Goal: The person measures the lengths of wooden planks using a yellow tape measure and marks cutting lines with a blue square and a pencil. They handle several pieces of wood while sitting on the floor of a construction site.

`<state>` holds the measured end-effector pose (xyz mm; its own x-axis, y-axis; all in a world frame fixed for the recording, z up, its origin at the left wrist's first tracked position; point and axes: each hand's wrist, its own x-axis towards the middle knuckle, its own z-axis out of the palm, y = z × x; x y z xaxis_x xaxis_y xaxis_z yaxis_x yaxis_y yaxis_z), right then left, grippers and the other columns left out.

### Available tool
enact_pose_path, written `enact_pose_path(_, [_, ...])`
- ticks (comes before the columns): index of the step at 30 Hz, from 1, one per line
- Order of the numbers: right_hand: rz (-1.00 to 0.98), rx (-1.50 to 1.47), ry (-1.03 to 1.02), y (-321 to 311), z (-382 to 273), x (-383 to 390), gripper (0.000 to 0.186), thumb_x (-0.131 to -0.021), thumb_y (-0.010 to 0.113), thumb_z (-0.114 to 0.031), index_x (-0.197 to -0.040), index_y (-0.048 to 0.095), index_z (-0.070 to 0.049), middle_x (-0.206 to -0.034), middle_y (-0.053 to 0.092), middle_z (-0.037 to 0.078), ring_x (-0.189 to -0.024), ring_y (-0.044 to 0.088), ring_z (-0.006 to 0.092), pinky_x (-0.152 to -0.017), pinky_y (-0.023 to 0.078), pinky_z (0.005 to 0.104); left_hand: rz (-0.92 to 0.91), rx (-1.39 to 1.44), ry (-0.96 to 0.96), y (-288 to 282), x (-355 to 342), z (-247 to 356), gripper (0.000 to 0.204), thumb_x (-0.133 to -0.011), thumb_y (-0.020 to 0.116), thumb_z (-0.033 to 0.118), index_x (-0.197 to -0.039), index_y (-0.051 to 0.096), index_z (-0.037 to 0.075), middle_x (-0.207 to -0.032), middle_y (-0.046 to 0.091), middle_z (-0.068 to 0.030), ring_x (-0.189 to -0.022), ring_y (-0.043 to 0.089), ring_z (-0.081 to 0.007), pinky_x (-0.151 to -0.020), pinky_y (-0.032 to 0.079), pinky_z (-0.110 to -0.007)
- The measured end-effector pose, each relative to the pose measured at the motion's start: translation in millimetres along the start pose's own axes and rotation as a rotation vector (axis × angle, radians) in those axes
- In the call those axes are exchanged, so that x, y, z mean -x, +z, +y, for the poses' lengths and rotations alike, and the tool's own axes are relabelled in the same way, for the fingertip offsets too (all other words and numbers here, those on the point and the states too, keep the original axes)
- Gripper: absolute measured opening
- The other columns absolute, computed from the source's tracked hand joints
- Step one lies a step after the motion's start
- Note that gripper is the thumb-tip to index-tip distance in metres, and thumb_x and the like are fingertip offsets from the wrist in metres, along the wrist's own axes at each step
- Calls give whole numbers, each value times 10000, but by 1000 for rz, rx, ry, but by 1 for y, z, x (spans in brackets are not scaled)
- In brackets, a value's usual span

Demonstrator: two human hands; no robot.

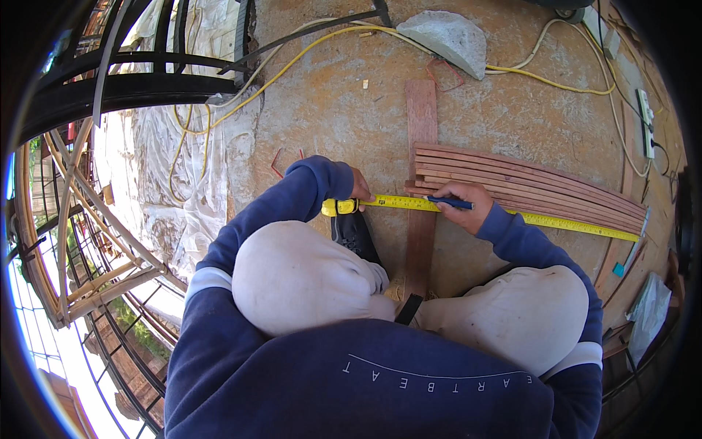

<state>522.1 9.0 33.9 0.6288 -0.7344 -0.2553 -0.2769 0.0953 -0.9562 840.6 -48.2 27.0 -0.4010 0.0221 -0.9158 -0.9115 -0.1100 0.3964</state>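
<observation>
My left hand grips a yellow tape measure beside my shoe. Its marked blade stretches right along the near edge of several long reddish wood strips, out to their far right ends. My right hand holds a blue pencil at the blade, near the left ends of the strips. Those strips rest across a wider reddish board lying crosswise on the floor, which shows again below the blade. The pencil's tip is too small to make out clearly.
A whitish stone block, yellow cable and white power strip lie on the floor. Plastic sheeting covers the left, beside black metal frames and wooden poles. A plastic bag is at right.
</observation>
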Motion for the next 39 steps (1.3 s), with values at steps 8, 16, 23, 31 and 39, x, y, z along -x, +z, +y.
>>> enact_pose_path(8, [-1,-8,26,0,0,1,155,-875,673,-99,-1013,659,-30,-788,640,76,-698,559,118,-658,478,285,6,-37,-14,-1,5,5,380,-935,559,480,-942,768,163,-854,708,2,-772,602,-133,-738,474,-304])
enact_pose_path(16, [13,-10,-5,1,4,0,160,-879,674,-108,-1018,660,-30,-786,638,73,-698,556,113,-657,476,282,18,-41,-22,-1,5,6,384,-935,557,485,-944,768,164,-856,707,2,-777,602,-137,-739,474,-305])
enact_pose_path(23, [-1,-12,40,0,2,1,164,-879,676,-113,-1019,660,-29,-779,636,70,-693,556,110,-652,475,278,13,-35,-13,1,-1,0,381,-942,557,465,-949,758,141,-831,706,0,-760,600,-130,-728,480,-303])
enact_pose_path(31, [16,10,-15,0,1,0,163,-885,672,-101,-1025,658,-18,-827,646,79,-726,574,110,-677,484,276,17,18,-40,4,1,0,384,-943,558,460,-940,753,128,-804,701,5,-743,603,-125,-723,485,-298])
enact_pose_path(39, [173,-168,-36,-26,-2,13,184,-924,621,-81,-1079,624,18,-915,676,113,-821,649,162,-740,525,309,26,-29,-10,2,14,1,368,-934,560,445,-966,753,133,-809,689,-3,-730,590,-127,-688,465,-287])
